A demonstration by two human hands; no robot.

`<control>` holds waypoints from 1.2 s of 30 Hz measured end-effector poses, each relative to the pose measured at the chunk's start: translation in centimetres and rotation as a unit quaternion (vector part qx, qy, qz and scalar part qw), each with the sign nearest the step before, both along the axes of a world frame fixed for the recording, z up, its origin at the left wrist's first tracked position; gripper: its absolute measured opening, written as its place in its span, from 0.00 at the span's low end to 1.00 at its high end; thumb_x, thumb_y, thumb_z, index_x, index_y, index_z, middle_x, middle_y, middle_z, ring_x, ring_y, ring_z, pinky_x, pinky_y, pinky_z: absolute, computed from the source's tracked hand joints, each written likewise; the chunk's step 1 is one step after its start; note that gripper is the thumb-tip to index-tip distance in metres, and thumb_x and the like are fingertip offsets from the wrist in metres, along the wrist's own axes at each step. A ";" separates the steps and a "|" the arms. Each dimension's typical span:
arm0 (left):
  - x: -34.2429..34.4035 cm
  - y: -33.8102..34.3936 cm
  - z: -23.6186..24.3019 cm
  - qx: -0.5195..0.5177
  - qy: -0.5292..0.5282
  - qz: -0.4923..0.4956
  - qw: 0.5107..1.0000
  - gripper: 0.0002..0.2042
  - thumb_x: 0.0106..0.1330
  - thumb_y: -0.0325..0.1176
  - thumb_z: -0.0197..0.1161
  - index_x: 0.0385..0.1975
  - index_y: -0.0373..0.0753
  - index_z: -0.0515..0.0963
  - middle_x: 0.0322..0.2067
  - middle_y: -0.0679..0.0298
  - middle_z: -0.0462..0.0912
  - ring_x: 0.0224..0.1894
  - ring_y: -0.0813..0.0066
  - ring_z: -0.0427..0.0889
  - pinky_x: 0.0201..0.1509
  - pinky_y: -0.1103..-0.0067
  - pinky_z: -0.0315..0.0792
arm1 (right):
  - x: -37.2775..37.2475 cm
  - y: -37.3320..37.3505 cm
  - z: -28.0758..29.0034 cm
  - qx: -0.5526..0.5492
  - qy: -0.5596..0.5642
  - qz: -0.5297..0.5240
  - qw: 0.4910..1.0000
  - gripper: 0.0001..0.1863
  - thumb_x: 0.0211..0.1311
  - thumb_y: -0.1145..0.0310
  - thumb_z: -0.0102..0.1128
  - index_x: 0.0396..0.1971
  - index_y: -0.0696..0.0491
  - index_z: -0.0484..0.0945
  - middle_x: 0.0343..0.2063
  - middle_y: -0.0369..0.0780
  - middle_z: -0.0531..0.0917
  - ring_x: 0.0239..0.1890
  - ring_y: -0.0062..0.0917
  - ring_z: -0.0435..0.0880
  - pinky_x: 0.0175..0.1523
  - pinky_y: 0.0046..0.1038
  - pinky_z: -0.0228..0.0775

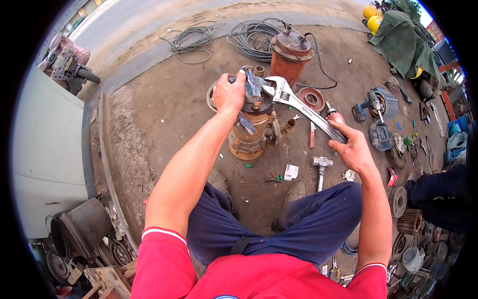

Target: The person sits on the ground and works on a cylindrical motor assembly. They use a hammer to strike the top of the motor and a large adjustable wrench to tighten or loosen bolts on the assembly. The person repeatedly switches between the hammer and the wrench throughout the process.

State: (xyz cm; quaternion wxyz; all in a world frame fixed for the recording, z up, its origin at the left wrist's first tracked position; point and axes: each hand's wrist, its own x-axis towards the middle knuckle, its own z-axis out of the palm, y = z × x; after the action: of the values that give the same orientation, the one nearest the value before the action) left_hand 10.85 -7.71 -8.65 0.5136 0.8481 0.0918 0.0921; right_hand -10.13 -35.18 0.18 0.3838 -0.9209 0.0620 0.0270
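Observation:
A rusty pump housing (246,142) stands upright on the dirt in front of me, with a side flange and pieces wrapped in bluish plastic on top. My left hand (230,92) is closed at its top on a blue plastic-wrapped part, partly hidden by my fingers. A large chrome adjustable wrench (306,109) has its jaw at the top of the pump, beside that part; whether it bites on anything is unclear. My right hand (351,147) grips the wrench handle. Behind are an orange pump body (286,65) and a round reddish flange (309,96).
A hammer (321,169), power tool (380,134) and scattered parts lie to the right, near another person's dark-trousered leg (433,197). Cable coils (249,42) and a green tarp (398,45) sit farther back. A pale panel (50,149) and scrap (84,229) flank my left.

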 end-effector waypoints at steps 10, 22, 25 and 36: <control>-0.6 -0.2 0.5 -0.017 -0.060 -0.034 0.997 0.24 0.66 0.52 0.61 0.36 0.31 0.82 0.36 0.44 0.86 0.43 0.43 0.83 0.50 0.60 0.73 | -3.4 4.6 -1.2 -0.114 -0.076 0.024 0.990 0.29 0.57 0.75 0.67 0.61 0.58 0.76 0.42 0.52 0.84 0.45 0.46 0.84 0.52 0.37 0.75; -0.3 0.0 0.4 0.047 -0.056 -0.029 0.997 0.27 0.63 0.56 0.56 0.39 0.34 0.83 0.42 0.42 0.85 0.49 0.42 0.82 0.56 0.59 0.73 | -2.3 4.1 1.8 -0.132 -0.010 0.018 0.991 0.26 0.61 0.72 0.63 0.61 0.57 0.76 0.43 0.56 0.84 0.44 0.39 0.87 0.51 0.31 0.74; -0.4 0.2 0.8 0.052 -0.047 -0.042 0.997 0.27 0.64 0.57 0.55 0.40 0.35 0.83 0.42 0.43 0.85 0.50 0.42 0.82 0.56 0.59 0.73 | -3.3 4.8 0.2 -0.158 -0.069 0.025 0.985 0.26 0.61 0.70 0.65 0.61 0.58 0.76 0.41 0.57 0.84 0.41 0.45 0.86 0.49 0.36 0.75; -0.7 -0.2 0.4 0.046 -0.054 -0.043 0.997 0.25 0.64 0.55 0.57 0.36 0.32 0.80 0.37 0.41 0.85 0.46 0.41 0.82 0.52 0.57 0.73 | 1.9 3.5 -1.4 0.035 0.206 0.008 0.978 0.18 0.63 0.65 0.69 0.45 0.60 0.73 0.26 0.40 0.78 0.20 0.18 0.76 0.24 0.27 0.70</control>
State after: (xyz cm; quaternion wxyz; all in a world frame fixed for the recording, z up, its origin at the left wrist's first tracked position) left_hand 10.19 -7.93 -8.29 0.4815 0.8679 0.0231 0.1196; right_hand -8.26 -31.69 -1.19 0.3949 -0.8818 0.1316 0.2216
